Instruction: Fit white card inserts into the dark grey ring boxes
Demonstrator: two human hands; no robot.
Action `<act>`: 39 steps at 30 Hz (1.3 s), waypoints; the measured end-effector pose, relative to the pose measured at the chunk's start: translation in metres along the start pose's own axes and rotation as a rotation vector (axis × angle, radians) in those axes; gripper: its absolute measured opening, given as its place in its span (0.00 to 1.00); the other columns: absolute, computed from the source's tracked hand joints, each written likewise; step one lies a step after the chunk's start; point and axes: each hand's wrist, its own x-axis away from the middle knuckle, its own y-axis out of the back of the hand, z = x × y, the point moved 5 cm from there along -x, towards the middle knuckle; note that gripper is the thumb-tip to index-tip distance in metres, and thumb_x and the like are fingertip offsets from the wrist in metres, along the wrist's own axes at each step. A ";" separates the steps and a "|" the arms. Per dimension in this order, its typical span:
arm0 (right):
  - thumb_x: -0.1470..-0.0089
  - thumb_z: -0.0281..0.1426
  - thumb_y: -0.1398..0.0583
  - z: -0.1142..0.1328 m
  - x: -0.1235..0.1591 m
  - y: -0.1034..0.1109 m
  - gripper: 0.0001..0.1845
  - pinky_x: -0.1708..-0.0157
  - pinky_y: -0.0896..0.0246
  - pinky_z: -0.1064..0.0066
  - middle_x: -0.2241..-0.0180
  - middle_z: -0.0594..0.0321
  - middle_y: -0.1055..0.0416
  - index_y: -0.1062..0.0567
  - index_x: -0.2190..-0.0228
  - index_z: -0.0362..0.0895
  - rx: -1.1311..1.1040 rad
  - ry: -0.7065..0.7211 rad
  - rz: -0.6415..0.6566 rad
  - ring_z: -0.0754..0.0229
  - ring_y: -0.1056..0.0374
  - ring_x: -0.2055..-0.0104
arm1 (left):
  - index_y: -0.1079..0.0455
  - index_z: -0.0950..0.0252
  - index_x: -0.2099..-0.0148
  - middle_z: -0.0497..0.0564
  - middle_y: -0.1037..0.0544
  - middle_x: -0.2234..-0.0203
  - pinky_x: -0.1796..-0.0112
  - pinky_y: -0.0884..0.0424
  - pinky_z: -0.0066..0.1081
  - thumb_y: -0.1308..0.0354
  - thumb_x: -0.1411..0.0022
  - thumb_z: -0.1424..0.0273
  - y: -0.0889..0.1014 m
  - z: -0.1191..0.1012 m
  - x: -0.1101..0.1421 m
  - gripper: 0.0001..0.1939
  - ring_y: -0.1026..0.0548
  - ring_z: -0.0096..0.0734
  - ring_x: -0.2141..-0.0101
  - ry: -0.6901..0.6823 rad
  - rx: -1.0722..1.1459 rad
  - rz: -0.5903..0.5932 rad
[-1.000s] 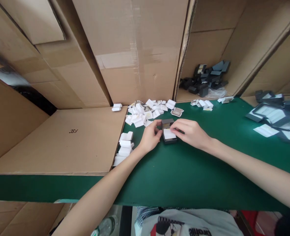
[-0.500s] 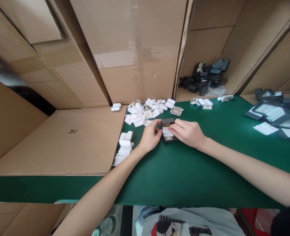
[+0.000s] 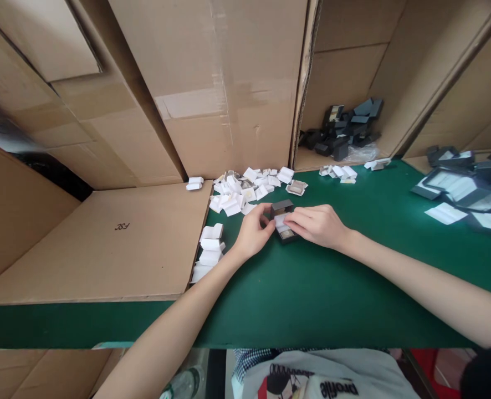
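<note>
A small black box [image 3: 287, 236] stands on the green table with its lid raised at the back. Inside it lies a folded white insert [image 3: 280, 222], partly hidden by fingers. My left hand [image 3: 254, 230] grips the box's left side, thumb at the front and fingers behind. My right hand [image 3: 318, 224] reaches in from the right, its fingertips pinched on the white insert within the box. Behind the box lies a heap of white folded inserts [image 3: 232, 203], and more white inserts [image 3: 211, 256] form a row left of my left forearm.
A flat cardboard sheet [image 3: 87, 244] covers the table's left side. Tall cartons [image 3: 237, 88] wall off the back. Small black boxes [image 3: 347, 130] are piled in an open carton, and larger black boxes with white inside [image 3: 457, 185] lie at far right.
The right fingers have shifted slightly left over the white insert, which now sits more tilted in the box. My left hand keeps its hold; the view has moved a little.
</note>
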 end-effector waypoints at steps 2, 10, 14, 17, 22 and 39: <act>0.38 0.34 0.51 0.000 0.001 0.000 0.17 0.74 0.49 0.73 0.72 0.62 0.25 0.23 0.69 0.44 -0.035 0.033 0.025 0.65 0.33 0.73 | 0.36 0.64 0.51 0.50 0.28 0.58 0.74 0.32 0.21 0.48 0.43 0.74 0.000 0.001 0.000 0.16 0.31 0.19 0.73 0.008 0.004 0.005; 0.39 0.35 0.50 0.003 -0.005 -0.005 0.17 0.77 0.55 0.72 0.72 0.61 0.25 0.22 0.69 0.44 -0.010 -0.070 0.086 0.65 0.34 0.73 | 0.35 0.64 0.52 0.50 0.27 0.59 0.72 0.31 0.22 0.48 0.43 0.74 0.000 -0.002 0.000 0.15 0.30 0.20 0.71 0.000 -0.011 0.012; 0.39 0.34 0.51 0.004 -0.006 -0.007 0.17 0.77 0.58 0.71 0.72 0.61 0.25 0.23 0.68 0.44 0.034 -0.104 0.103 0.64 0.33 0.72 | 0.35 0.64 0.53 0.50 0.27 0.59 0.73 0.31 0.22 0.49 0.44 0.75 0.000 -0.003 -0.001 0.15 0.31 0.20 0.73 -0.007 -0.008 0.017; 0.39 0.34 0.51 0.005 -0.008 -0.007 0.17 0.77 0.59 0.71 0.71 0.61 0.25 0.23 0.67 0.44 0.054 -0.124 0.121 0.63 0.33 0.73 | 0.35 0.64 0.53 0.50 0.26 0.60 0.73 0.31 0.22 0.49 0.44 0.74 0.000 -0.003 -0.001 0.14 0.31 0.20 0.74 -0.008 -0.011 0.008; 0.39 0.35 0.50 0.009 -0.012 -0.003 0.16 0.78 0.62 0.71 0.71 0.60 0.23 0.24 0.68 0.44 0.089 -0.204 0.182 0.62 0.32 0.74 | 0.36 0.64 0.54 0.50 0.26 0.59 0.73 0.31 0.22 0.48 0.45 0.74 -0.001 -0.002 0.000 0.14 0.31 0.19 0.75 0.004 -0.006 -0.003; 0.41 0.36 0.49 0.013 -0.014 -0.004 0.11 0.79 0.61 0.70 0.71 0.55 0.23 0.29 0.63 0.45 0.191 -0.440 0.458 0.53 0.28 0.71 | 0.35 0.62 0.59 0.48 0.26 0.73 0.77 0.41 0.27 0.43 0.52 0.73 -0.008 -0.003 -0.005 0.14 0.29 0.31 0.75 0.136 -0.379 -0.017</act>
